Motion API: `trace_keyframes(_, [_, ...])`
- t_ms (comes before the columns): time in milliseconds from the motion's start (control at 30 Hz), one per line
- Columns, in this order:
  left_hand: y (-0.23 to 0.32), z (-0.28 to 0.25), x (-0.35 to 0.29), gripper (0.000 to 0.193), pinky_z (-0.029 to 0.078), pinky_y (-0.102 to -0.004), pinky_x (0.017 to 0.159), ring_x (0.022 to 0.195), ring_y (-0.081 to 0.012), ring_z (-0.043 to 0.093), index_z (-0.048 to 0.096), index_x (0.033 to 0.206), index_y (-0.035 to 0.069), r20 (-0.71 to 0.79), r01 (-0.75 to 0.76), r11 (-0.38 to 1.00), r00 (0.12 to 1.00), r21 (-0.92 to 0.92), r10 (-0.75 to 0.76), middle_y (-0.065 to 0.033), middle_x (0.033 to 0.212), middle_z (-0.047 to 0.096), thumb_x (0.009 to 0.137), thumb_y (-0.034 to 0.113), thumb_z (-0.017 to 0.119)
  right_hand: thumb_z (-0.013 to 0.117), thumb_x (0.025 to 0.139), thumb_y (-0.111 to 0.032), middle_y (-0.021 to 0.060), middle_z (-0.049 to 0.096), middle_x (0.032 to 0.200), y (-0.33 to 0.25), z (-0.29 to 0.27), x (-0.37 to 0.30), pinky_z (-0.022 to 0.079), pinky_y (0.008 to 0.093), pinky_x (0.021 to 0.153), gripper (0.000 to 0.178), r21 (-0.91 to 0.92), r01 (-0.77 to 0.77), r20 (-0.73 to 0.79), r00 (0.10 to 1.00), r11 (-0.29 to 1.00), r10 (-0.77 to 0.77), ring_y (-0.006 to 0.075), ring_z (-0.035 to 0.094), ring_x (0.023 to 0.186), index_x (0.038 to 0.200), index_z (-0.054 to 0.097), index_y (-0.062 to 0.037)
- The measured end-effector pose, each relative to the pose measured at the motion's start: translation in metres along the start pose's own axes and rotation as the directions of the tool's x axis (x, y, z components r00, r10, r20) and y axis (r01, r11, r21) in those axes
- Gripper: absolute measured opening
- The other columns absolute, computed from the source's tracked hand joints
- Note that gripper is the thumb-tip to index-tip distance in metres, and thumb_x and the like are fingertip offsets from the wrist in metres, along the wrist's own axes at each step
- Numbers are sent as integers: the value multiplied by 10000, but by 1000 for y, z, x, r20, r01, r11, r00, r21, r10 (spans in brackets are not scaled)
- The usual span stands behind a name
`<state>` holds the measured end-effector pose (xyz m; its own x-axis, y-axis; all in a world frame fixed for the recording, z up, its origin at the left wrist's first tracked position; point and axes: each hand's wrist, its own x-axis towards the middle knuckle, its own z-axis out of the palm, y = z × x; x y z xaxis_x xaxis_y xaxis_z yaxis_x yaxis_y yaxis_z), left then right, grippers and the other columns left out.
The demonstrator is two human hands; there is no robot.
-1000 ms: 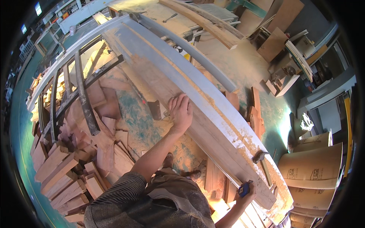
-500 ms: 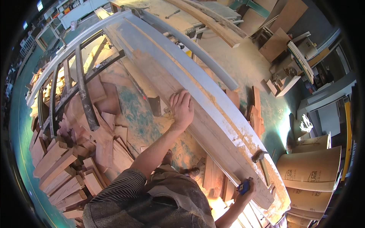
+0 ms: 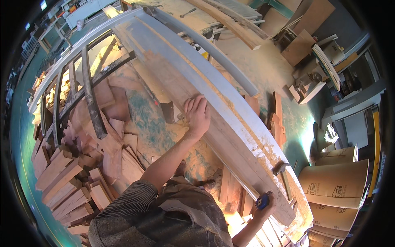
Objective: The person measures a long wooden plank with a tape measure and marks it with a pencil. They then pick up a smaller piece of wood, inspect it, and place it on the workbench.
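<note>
A long wooden board [image 3: 234, 146] lies lengthwise on a long grey machine table [image 3: 230, 96] dusted with sawdust. My left hand [image 3: 198, 117] grips the board partway along, its fingers bent over the top face and the thumb hidden. Near the board's close end, my right hand [image 3: 268, 206] is closed around a blue tape measure [image 3: 262, 201], which sits against the board's left edge. A hammer [image 3: 281, 168] with a dark head rests on the table to the right of the board, its handle pointing toward me.
Cut wood pieces [image 3: 68, 177] are heaped on the floor at left, beneath a dark metal frame [image 3: 92, 96]. Cardboard rolls or drums [image 3: 335, 185] stand at right. Longer planks [image 3: 230, 24] lie at the back, and a grey rail [image 3: 222, 61] runs beside the table.
My right hand and the tape measure have shifted and turned very slightly. My left hand stays in place on the board, and the view has moved a touch.
</note>
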<state>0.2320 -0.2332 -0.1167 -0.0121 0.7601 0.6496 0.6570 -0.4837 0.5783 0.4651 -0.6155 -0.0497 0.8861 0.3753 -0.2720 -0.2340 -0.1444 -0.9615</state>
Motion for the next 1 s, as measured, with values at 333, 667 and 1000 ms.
trace_keyframes(333, [0, 2, 5, 216, 321, -487, 1143, 1176, -317, 554, 621, 1107, 19, 91, 36, 999, 995, -1, -35, -106, 1227, 623, 899, 78, 632, 591, 984, -367, 70, 643, 825, -4, 1, -11, 454, 276, 445, 409, 97, -59, -11, 998, 994, 60, 143, 630, 675, 1269, 632, -76])
trace_keyframes(667, [-38, 4, -7, 426, 492, -492, 1016, 1198, -427, 622, 625, 1289, -74, 132, -47, 992, 991, 118, 31, -241, 1335, 648, 991, 230, 642, 508, 1054, -414, 166, 672, 1016, -44, -107, 6, 502, 385, 655, 420, 682, -56, -41, 993, 729, 115, 287, 647, 893, 1228, 621, -49])
trace_keyframes(1000, [-67, 25, 5, 536, 517, -475, 914, 1099, -391, 660, 617, 1331, -75, 141, -61, 992, 989, 109, 46, -236, 1226, 692, 1033, 371, 602, 556, 1048, -360, 117, 656, 1048, -30, -329, 16, 518, 358, 697, 348, 589, 284, -499, 864, 757, 64, 246, 638, 928, 1267, 557, -89])
